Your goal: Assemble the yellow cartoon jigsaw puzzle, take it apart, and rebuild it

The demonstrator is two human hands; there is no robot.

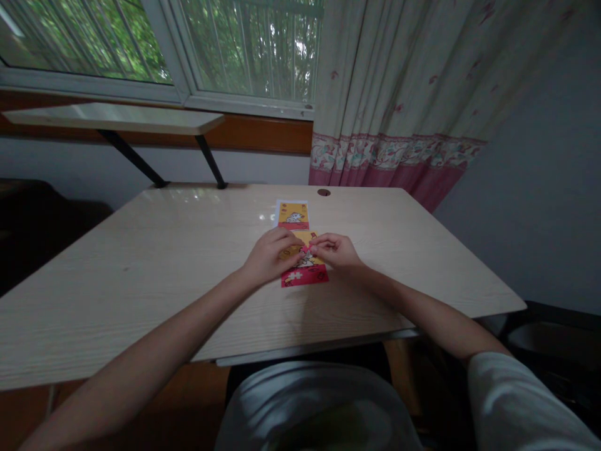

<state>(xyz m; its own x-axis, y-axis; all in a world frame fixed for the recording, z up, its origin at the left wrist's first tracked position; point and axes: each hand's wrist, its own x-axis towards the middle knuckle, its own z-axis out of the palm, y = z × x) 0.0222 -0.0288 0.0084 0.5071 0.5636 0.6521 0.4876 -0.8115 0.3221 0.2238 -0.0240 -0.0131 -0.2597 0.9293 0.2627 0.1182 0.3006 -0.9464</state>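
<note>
A pale wood-grain desk (178, 250) is bearing a red-and-yellow jigsaw puzzle (310, 276) near its middle, a white piece-shaped patch showing at the near left; a similarly coloured picture card (287, 215) is lying just beyond it; at the back left, a raised shelf (126, 116) is standing on black legs (210, 161).

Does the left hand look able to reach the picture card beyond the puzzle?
Probably yes: the left hand is at the puzzle, the picture card lies just beyond, and nothing visible blocks the way.
</note>
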